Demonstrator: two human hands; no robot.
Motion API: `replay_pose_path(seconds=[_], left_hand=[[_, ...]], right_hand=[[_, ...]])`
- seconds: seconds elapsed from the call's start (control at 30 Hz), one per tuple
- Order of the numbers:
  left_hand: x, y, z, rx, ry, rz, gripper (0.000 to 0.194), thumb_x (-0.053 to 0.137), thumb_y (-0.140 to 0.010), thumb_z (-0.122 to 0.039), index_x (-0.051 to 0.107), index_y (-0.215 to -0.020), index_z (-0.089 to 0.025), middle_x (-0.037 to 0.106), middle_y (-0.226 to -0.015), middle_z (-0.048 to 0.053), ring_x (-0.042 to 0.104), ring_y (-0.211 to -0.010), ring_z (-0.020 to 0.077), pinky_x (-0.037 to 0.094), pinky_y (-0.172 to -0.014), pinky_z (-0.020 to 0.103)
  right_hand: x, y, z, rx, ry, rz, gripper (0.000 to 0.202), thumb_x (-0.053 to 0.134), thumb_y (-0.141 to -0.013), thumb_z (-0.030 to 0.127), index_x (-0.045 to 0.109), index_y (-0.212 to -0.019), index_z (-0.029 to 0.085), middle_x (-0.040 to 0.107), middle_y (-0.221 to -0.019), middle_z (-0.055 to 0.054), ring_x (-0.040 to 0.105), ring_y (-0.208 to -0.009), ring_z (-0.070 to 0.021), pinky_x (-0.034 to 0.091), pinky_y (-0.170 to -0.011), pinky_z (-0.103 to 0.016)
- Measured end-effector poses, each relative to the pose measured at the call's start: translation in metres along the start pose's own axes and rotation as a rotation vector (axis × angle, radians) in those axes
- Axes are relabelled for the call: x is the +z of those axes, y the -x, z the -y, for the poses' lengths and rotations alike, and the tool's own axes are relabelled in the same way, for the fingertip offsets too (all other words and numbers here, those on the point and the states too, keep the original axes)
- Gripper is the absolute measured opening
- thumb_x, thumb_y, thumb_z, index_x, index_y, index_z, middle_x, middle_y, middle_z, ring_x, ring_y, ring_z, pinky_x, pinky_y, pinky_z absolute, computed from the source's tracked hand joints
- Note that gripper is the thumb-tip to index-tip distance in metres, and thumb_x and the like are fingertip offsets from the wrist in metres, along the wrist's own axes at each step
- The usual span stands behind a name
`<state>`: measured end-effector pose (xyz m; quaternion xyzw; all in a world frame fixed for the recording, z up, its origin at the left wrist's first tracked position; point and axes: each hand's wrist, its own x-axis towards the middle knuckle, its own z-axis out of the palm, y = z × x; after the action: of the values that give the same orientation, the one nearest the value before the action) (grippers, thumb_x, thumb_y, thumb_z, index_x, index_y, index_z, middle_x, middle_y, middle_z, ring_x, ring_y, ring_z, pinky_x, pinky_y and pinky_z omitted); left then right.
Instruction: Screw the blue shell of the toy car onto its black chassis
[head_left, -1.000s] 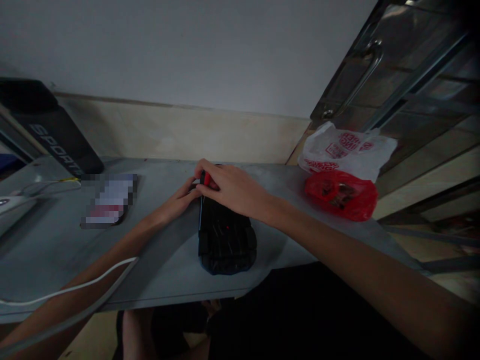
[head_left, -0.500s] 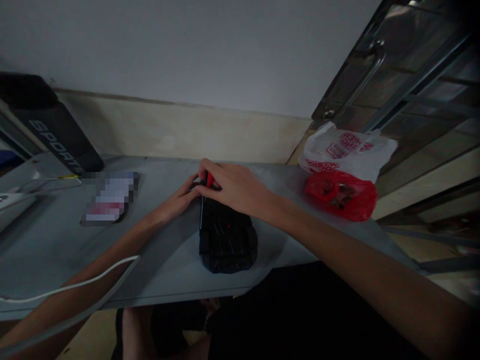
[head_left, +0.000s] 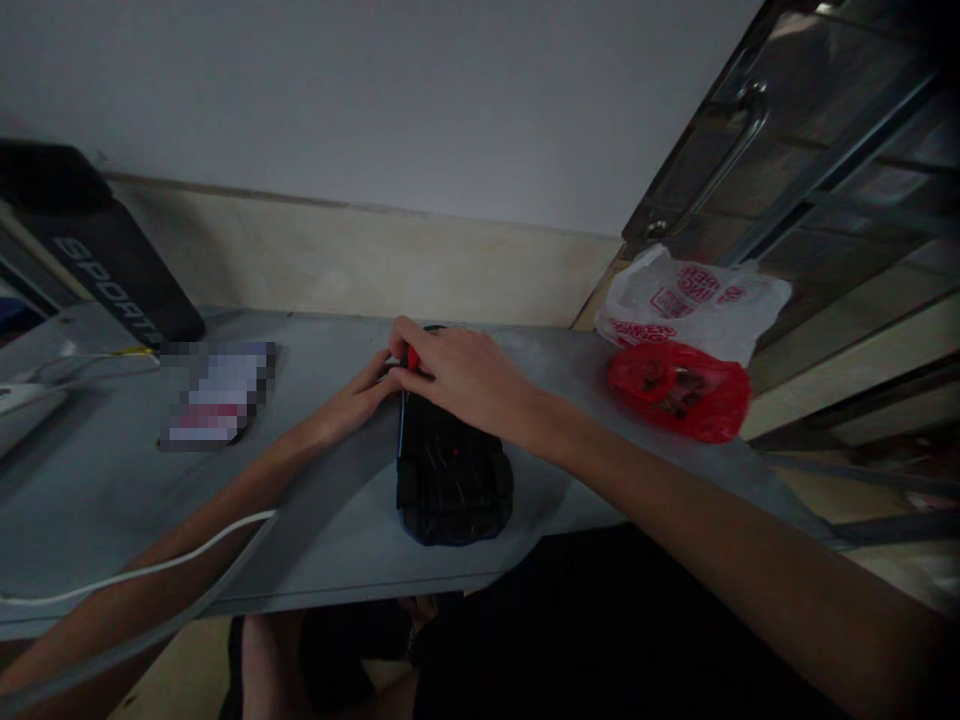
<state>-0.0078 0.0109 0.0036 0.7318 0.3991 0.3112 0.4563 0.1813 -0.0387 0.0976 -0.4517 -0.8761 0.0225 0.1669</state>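
A black toy car (head_left: 455, 480) appears to lie upside down on the grey table, its near end toward me and a small red dot on its underside. Over its far end, my right hand (head_left: 469, 380) is closed in a pinch on a small red-and-black tool (head_left: 412, 358); its tip is hidden by the fingers. My left hand (head_left: 361, 393) is closed at the car's far left edge, holding it there. Those left fingertips are partly covered by the right hand.
At left a phone (head_left: 217, 392) with a blurred screen lies near a black SPORT bottle (head_left: 112, 255). A white cable (head_left: 150, 570) crosses my left forearm. A white plastic bag (head_left: 694, 300) and a red bag (head_left: 679, 392) sit at right; a wall stands behind the table (head_left: 322, 540).
Both hands stay at the car's far end. The right fingers and the red-and-black tool have shifted or turned slightly, with less red showing now. The whole view has drifted very slightly.
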Motion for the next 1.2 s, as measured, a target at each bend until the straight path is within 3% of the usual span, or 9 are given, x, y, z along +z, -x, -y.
replay_pose_path(seconds=[0.23,0.37,0.43,0.57,0.73,0.93,1.2], left_hand=[[-0.001,-0.002,0.004,0.030,0.037,0.034,0.069,0.051,-0.095,-0.047,0.042,-0.157,-0.020,0.062,-0.150,0.011,0.052,-0.143,0.0334,0.034,-0.122,0.049],[-0.002,-0.003,0.007,0.048,0.023,0.004,0.066,0.053,-0.095,-0.049,0.047,-0.154,-0.020,0.056,-0.157,0.011,0.043,-0.150,0.0351,0.030,-0.125,0.049],[-0.002,-0.003,0.008,0.041,0.025,0.000,0.067,0.052,-0.095,-0.050,0.047,-0.154,-0.018,0.055,-0.158,0.012,0.043,-0.150,0.0359,0.030,-0.125,0.050],[-0.001,-0.004,0.006,0.036,0.060,0.019,0.074,0.052,-0.095,-0.046,0.037,-0.160,-0.012,0.062,-0.149,0.015,0.051,-0.142,0.0361,0.035,-0.123,0.050],[-0.002,-0.003,0.003,0.047,0.056,0.020,0.067,0.052,-0.095,-0.038,0.043,-0.156,-0.012,0.064,-0.145,0.014,0.054,-0.139,0.0348,0.037,-0.121,0.047],[-0.001,-0.004,0.006,0.059,0.038,-0.005,0.059,0.054,-0.093,-0.044,0.053,-0.146,-0.017,0.064,-0.146,0.011,0.051,-0.141,0.0358,0.038,-0.120,0.048],[0.002,0.000,-0.006,-0.007,0.051,-0.008,0.060,0.054,-0.094,-0.044,0.050,-0.148,-0.019,0.064,-0.145,0.012,0.055,-0.138,0.0330,0.042,-0.116,0.047]], right_hand=[[0.002,0.001,0.001,-0.043,-0.079,-0.016,0.028,0.058,-0.095,0.020,0.051,-0.123,0.020,0.069,-0.095,-0.003,0.062,-0.083,-0.0178,0.037,-0.071,-0.029],[0.002,0.000,0.002,0.015,-0.042,-0.019,0.019,0.052,-0.103,0.030,0.053,-0.120,0.021,0.069,-0.091,-0.003,0.060,-0.077,-0.0174,0.035,-0.069,-0.030],[0.004,-0.001,0.002,0.005,-0.049,-0.018,0.018,0.050,-0.104,0.027,0.052,-0.120,0.021,0.068,-0.090,-0.002,0.059,-0.078,-0.0169,0.035,-0.069,-0.030],[0.006,-0.003,-0.001,-0.073,-0.131,-0.019,0.027,0.052,-0.095,0.016,0.050,-0.121,0.022,0.065,-0.092,-0.001,0.059,-0.084,-0.0164,0.037,-0.074,-0.029],[0.004,-0.001,-0.001,-0.102,-0.124,-0.048,0.030,0.055,-0.088,0.016,0.054,-0.118,0.022,0.066,-0.097,-0.001,0.058,-0.083,-0.0160,0.038,-0.074,-0.029],[0.002,-0.001,0.000,-0.050,-0.087,-0.054,0.017,0.059,-0.096,0.026,0.057,-0.112,0.022,0.068,-0.095,0.000,0.059,-0.080,-0.0162,0.036,-0.071,-0.030],[-0.001,0.000,-0.010,-0.060,-0.136,-0.023,0.020,0.057,-0.098,0.017,0.054,-0.118,0.021,0.068,-0.098,-0.003,0.060,-0.085,-0.0170,0.038,-0.074,-0.030]])
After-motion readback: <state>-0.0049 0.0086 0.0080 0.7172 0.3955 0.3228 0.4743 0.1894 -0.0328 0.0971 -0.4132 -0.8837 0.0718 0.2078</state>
